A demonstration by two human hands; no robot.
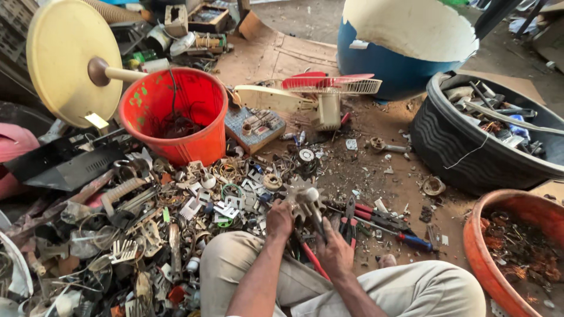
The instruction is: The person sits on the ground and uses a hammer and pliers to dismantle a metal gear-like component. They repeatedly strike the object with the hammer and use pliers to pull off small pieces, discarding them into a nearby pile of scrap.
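- Head view: left hand (279, 219) clasps a grey finned metal motor part (303, 197), not yet taken apart.
- Right hand (333, 246) pinches a dark-handled tool (317, 223) against it.

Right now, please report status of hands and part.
Left hand grips finned metal part. Right hand holds dark tool against it. Pliers lie beside.

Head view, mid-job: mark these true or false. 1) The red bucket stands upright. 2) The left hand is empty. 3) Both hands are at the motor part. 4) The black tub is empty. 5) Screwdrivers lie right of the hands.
1) True: red bucket is upright.
2) False: left hand grips the finned motor part.
3) True: right hand holds a tool against it.
4) False: black tub holds scrap.
5) True: screwdrivers.
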